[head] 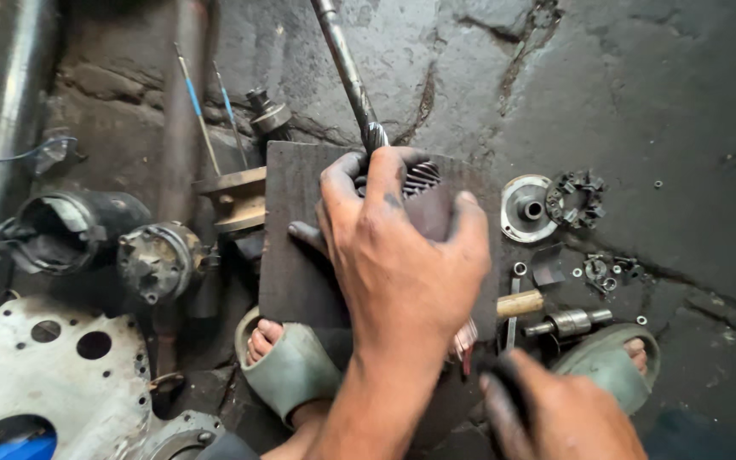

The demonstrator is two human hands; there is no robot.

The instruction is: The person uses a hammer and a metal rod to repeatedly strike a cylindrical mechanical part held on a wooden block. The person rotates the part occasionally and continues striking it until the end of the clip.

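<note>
My left hand (402,264), black with grease, grips a dark motor armature (423,177) that lies on a dark wooden block (296,221). The armature's long steel shaft (347,68) runs up and away from the hand, with a spiral-cut section just above my fingers. A coppery end of the armature (466,336) shows below my wrist. My right hand (560,417) is at the lower right, blurred, with its fingers curled round a dark object (504,383) I cannot identify. A wooden handle (520,303) lies just above it.
My feet in grey-green sandals (291,366) (615,358) flank the block. A motor housing (70,230) and end cap (159,260) lie left, above a pale holed metal plate (44,383). Right are a round cover (526,209), brush holder (577,198), small cylinder (568,322) and loose washers.
</note>
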